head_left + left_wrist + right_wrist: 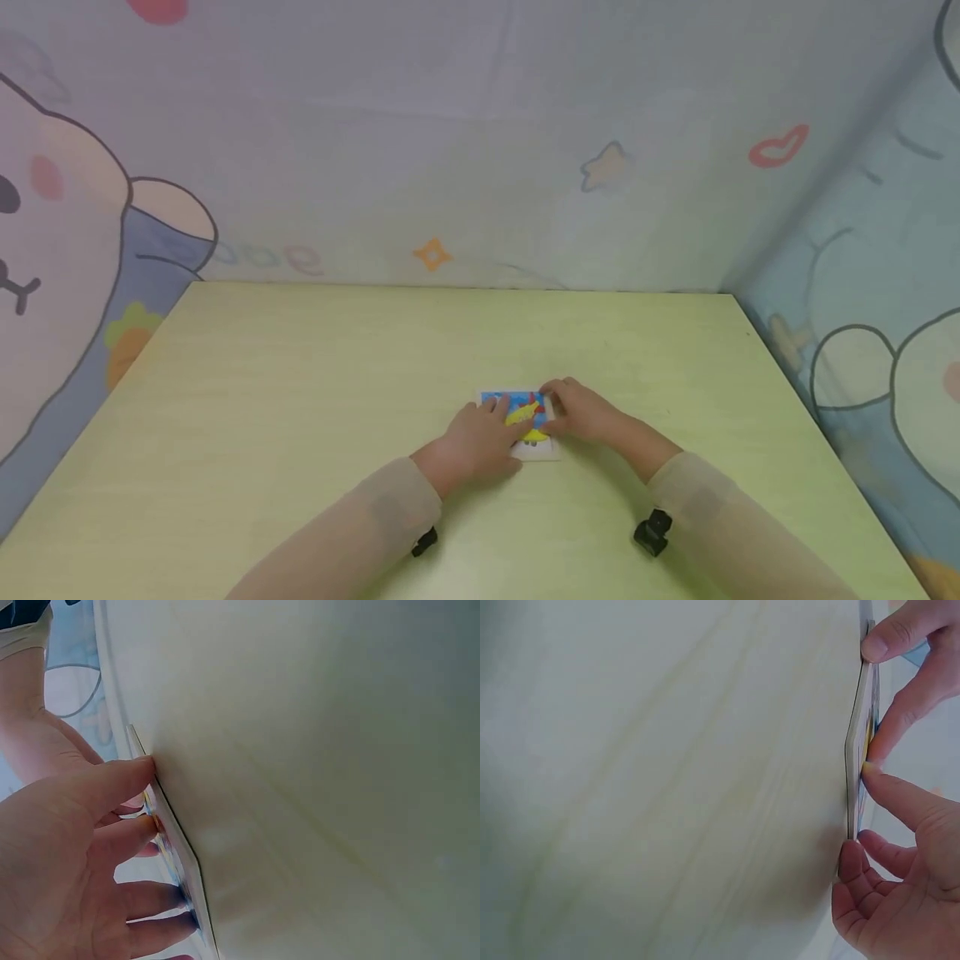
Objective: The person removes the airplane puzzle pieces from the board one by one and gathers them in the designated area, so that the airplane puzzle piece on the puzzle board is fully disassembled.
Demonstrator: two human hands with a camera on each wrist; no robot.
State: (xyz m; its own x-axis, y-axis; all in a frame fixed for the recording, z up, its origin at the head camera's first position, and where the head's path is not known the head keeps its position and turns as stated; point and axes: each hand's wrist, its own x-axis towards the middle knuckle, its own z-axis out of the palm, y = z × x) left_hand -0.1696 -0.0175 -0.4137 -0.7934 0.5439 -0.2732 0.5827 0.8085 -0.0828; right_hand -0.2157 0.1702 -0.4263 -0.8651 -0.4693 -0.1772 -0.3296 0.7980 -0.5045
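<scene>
In the head view, 2 arms reach up from the bottom. The left hand (476, 442) lies over a picture board (536, 452), fingers straight and apart. The right hand (588, 412) curls its fingers at the board's right edge, thumb touching it. The board sits low in the frame, just right of the middle, on a pale yellow table (300, 417). Behind is a pale wall (450, 125) with drawings. The left hand hides part of the picture; both sleeves (345, 533) are cut off.
</scene>
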